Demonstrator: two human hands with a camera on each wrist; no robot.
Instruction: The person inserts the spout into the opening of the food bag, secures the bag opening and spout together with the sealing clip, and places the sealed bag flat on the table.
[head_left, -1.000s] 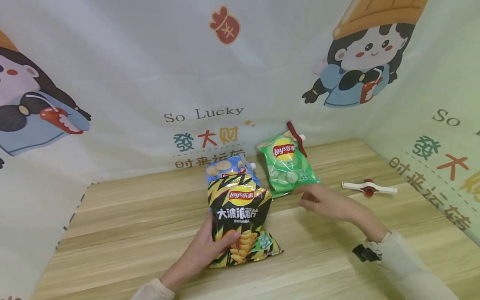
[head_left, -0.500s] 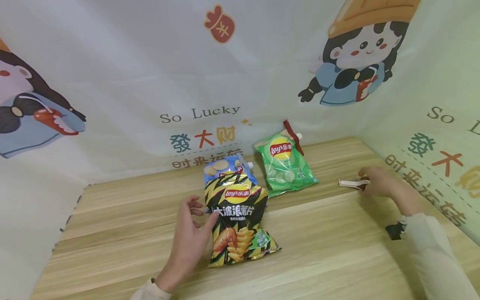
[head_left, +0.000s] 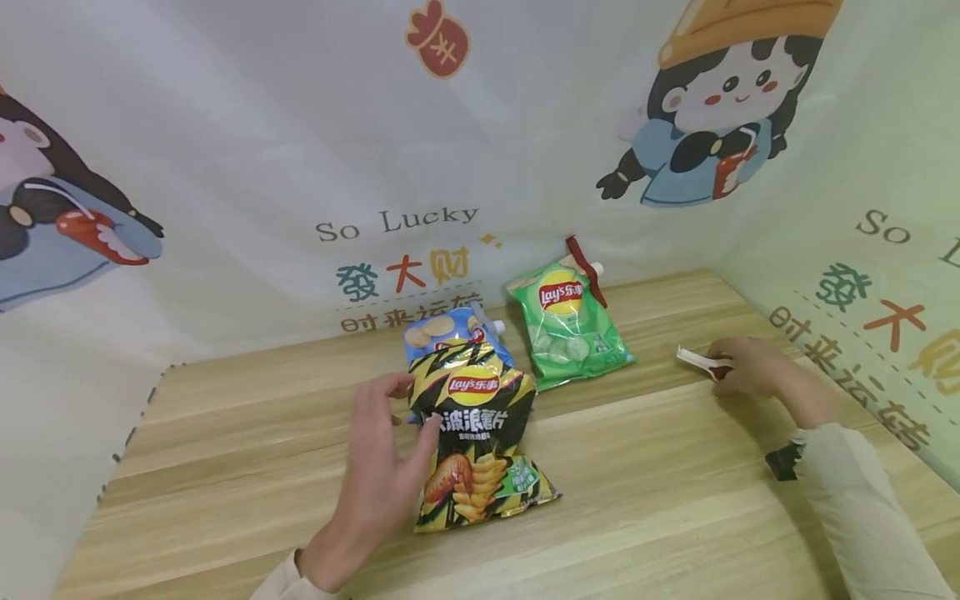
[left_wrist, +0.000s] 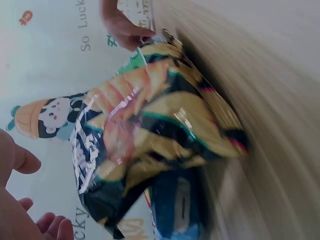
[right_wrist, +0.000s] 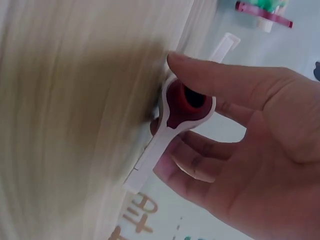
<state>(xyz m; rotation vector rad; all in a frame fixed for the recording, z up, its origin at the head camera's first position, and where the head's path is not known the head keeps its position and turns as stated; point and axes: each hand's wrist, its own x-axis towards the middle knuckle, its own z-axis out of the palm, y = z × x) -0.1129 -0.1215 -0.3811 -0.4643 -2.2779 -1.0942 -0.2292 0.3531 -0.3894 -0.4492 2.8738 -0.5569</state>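
Note:
In the head view a black and yellow bag of Lay's chips (head_left: 480,442) leans up against a blue chip bag (head_left: 442,327). My left hand (head_left: 375,467) is at the left side of the black bag, thumb and fingers spread apart. The left wrist view has those fingers (left_wrist: 27,157) off the bag's glossy front. Far to the right, my right hand (head_left: 761,375) pinches a white bag clip (head_left: 697,360) with a dark red round spout. From the right wrist, the thumb lies over the clip's round middle (right_wrist: 187,102) and the fingers curl beneath it.
A green Lay's bag (head_left: 573,333) leans at the back, with a dark red clip (head_left: 587,271) across its top. White printed cloth walls (head_left: 247,175) close in the wooden table (head_left: 247,467) at the back and sides.
My left hand has let go of the black bag's lower part and moved up along its left side. My right hand has moved right from the green bag and taken hold of the clip.

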